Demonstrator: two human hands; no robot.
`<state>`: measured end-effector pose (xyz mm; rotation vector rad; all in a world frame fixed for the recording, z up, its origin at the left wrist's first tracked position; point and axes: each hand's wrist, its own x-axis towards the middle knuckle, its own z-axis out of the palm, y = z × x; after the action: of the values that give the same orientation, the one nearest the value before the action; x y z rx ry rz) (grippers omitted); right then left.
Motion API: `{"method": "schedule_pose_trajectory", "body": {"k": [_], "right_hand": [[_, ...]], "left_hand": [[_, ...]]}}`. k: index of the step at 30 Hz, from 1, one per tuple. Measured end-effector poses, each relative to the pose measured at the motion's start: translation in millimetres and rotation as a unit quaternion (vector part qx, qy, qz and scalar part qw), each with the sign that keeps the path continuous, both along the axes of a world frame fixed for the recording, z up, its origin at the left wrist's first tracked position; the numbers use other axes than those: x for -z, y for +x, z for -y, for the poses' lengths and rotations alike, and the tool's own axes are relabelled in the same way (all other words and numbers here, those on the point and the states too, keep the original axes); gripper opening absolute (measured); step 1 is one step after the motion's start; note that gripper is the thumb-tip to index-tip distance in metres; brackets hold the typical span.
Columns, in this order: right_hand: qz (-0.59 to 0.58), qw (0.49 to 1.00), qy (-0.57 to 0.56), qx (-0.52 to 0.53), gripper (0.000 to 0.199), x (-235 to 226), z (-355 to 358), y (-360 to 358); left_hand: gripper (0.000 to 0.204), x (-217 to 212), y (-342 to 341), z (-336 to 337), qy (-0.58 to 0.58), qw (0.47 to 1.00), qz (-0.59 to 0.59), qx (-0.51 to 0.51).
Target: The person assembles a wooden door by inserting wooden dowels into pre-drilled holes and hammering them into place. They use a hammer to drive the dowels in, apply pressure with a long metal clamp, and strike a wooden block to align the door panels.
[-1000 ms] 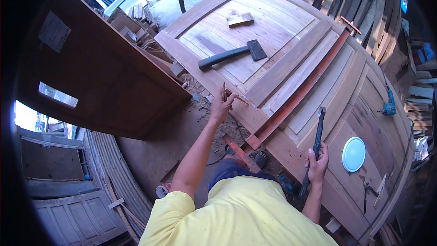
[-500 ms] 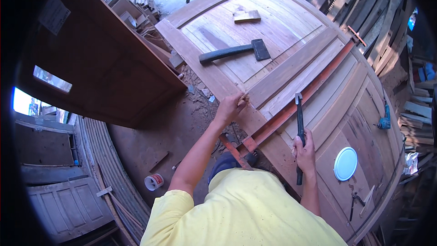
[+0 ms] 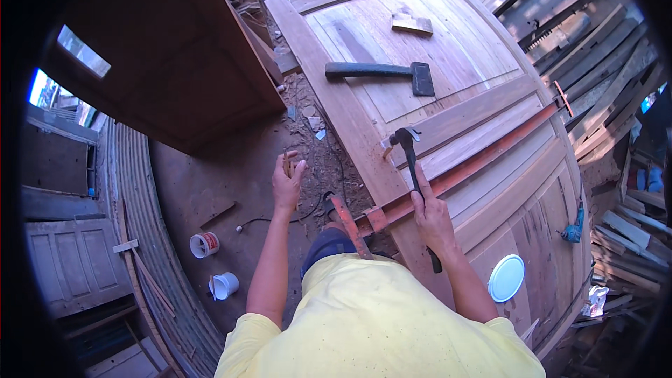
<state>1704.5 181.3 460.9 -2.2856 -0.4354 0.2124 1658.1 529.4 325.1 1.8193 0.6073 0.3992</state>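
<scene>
The left hand (image 3: 287, 182) is now hanging off the door's edge over the dirt floor (image 3: 210, 182), where half a second ago it was pressing on the wooden door (image 3: 448, 77); its fingers are curling narrowly around a few small wooden pegs (image 3: 288, 165). The right hand (image 3: 432, 217) is gripping the dark handle of a claw hammer (image 3: 409, 157), and the hammer has been swinging forward: its metal head is now lying just beyond this hand, touching or nearly touching the door's frame beside a small peg stub (image 3: 387, 148), where earlier it was pointing up over the panels.

The door, serving as the worktop, is lying flat ahead of both hands, made of reddish-brown planks with a smooth, planed grain and raised rails. An orange bar clamp (image 3: 462, 171) is crossing it just beside the right hand. Farther ahead of the right hand a heavier black mallet (image 3: 381, 71) is resting on the panels, with a small wood block (image 3: 411, 24) beyond it. To the right of the right hand a round white lid (image 3: 506, 278) is lying on the door.

Left of the left hand a dark wooden cabinet (image 3: 168, 63) is standing, and two white cups (image 3: 213, 266) are sitting on the sawdust-strewn floor behind it
</scene>
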Motion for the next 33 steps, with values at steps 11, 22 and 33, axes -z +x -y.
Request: {"method": "schedule_pose_trajectory", "body": {"k": [11, 22, 33], "right_hand": [[0.172, 0.984, 0.008, -0.037, 0.063, 9, 16, 2], [0.292, 0.945, 0.144, 0.017, 0.062, 42, 31, -13], [0.230, 0.964, 0.123, 0.054, 0.064, 30, 24, -26]], "left_hand": [[0.032, 27, -74, 5, -0.133, 0.980, -0.057, -0.133], [0.019, 62, -98, -8, -0.383, 0.884, -0.041, -0.266], [0.020, 41, -104, 2, -0.560, 0.799, -0.032, -0.218]]}}
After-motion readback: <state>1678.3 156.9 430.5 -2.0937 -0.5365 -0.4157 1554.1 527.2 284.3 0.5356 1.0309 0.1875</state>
